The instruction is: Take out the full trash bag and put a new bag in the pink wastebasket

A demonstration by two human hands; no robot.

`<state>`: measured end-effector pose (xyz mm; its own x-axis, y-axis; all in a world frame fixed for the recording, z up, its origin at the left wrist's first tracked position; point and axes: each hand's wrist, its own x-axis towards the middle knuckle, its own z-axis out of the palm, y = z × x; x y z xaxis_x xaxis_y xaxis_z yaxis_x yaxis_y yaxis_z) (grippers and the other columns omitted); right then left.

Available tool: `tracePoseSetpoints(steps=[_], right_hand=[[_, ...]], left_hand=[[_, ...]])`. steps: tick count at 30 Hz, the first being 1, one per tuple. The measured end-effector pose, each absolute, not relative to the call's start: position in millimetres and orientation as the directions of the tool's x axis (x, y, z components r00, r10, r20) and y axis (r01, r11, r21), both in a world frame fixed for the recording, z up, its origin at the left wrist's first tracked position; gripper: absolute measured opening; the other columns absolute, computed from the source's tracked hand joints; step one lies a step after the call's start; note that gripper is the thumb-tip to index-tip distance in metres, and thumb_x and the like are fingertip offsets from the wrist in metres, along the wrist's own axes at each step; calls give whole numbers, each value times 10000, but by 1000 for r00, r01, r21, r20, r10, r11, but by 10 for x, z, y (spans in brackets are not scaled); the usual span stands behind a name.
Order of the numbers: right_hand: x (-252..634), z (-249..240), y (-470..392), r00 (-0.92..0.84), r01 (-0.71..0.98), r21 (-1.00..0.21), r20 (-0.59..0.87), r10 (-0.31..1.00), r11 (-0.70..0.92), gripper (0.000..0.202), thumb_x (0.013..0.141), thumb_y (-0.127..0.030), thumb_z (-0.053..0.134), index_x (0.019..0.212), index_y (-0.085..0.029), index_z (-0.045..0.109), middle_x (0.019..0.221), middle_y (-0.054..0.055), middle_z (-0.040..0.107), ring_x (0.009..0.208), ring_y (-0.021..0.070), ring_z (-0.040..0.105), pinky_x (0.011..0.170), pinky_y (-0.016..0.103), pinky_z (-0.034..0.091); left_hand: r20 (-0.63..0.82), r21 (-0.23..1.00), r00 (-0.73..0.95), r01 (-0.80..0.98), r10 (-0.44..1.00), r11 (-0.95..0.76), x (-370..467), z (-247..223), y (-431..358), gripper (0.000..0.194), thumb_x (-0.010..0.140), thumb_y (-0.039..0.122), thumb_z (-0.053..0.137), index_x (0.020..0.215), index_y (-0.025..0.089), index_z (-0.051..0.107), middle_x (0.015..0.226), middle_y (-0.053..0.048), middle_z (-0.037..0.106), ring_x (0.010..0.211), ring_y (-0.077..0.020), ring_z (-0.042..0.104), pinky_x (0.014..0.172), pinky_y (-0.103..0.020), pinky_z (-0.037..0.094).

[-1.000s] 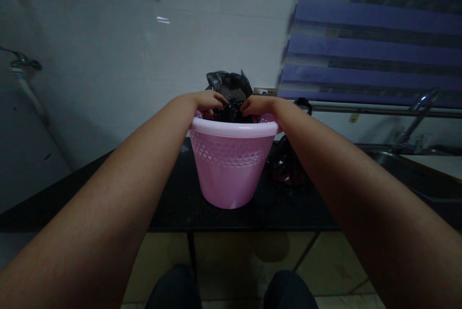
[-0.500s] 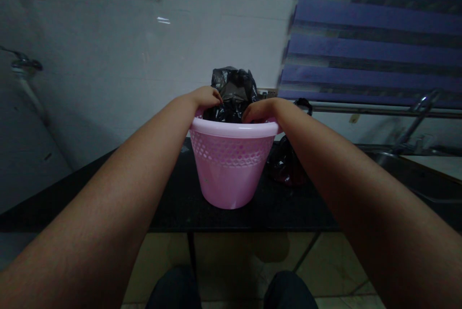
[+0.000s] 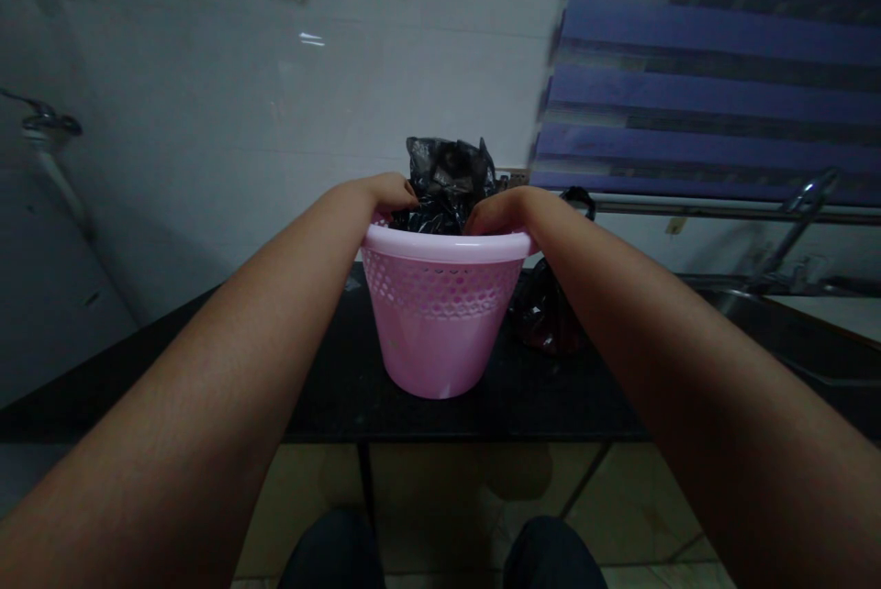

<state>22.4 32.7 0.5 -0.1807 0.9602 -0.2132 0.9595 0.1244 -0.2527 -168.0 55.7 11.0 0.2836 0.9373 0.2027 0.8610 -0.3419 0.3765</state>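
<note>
A pink plastic basket (image 3: 440, 332) with a perforated upper band stands on the black counter (image 3: 330, 387). Inside it a crumpled black plastic bag (image 3: 451, 172) rises above the back of the rim. My left hand (image 3: 392, 192) reaches over the rim at the left, closed against the bag, its lower fingers hidden. Over the right side of the rim bends my right hand (image 3: 496, 209), touching the bag with its fingertips down inside the basket, out of sight.
Another black bag (image 3: 547, 309), tied and filled, sits on the counter right of the basket. A sink (image 3: 812, 341) with a faucet (image 3: 791, 227) is at the far right. Behind are a tiled wall and a purple striped blind (image 3: 688, 94).
The top of the bag in the basket has sunk slightly and shifted a little to the right. My left fingers have moved slightly left and down. The basket has stayed in place.
</note>
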Motion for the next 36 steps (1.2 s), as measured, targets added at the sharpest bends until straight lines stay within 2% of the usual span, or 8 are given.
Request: tracePoseSetpoints(steps=[4,9,12,17,22,29,33,36], right_hand=[[210,79,381,-275,943,-225,-119,954,244,178,735,-240,683,871,-138,737,819,54,701,770,170,667,711,288,552],[168,117,373,-294,880,-390,1,956,271,227,834,-152,554,992,-132,716,947,82,704,684,132,642,662,266,535],[170,124,388,-319,846,-414,114,941,337,254,834,-97,513,999,-120,704,951,92,701,620,107,609,633,248,515],[204,139,512,-318,826,-331,395,862,456,263,795,-98,515,988,-88,694,868,96,687,661,133,600,670,269,504],[250,152,639,-262,852,-218,611,747,477,299,753,-80,525,1018,-93,663,942,97,662,870,184,600,794,294,472],[315,151,669,-107,936,-186,655,748,297,387,792,-146,527,1170,-76,577,1169,155,584,1050,213,544,928,313,421],[311,150,636,-52,960,-192,595,802,205,462,775,-180,598,1220,-63,557,1202,173,577,1073,236,558,935,322,439],[309,155,595,-73,960,-184,555,829,209,427,769,-185,617,1184,-87,601,1153,154,620,1067,254,585,921,329,457]], left_hand=[[157,356,262,884,952,-302,-1675,110,584,341,690,214,605,996,207,755,926,-72,753,890,-230,669,762,-273,487],[107,351,249,896,962,-271,-1669,108,609,368,704,229,612,1048,207,740,954,-77,750,883,-233,670,748,-277,489],[85,369,250,891,964,-264,-1662,104,609,400,707,240,615,1090,204,725,920,-79,749,867,-241,668,732,-292,492],[68,389,246,886,967,-253,-1663,87,625,395,709,247,606,1080,182,725,957,-96,735,875,-240,661,719,-285,490],[53,395,251,884,967,-251,-1670,82,650,410,696,259,608,1081,168,717,989,-106,721,886,-244,652,699,-279,490],[85,419,263,865,961,-274,-1697,76,679,358,666,249,619,999,199,742,933,-99,739,893,-260,664,704,-302,495],[83,427,267,861,960,-276,-1711,71,709,328,660,222,598,950,201,749,919,-96,743,897,-251,669,712,-296,494],[89,438,250,859,964,-264,-1706,65,711,322,676,207,580,953,200,743,913,-101,744,884,-238,675,706,-285,496]])
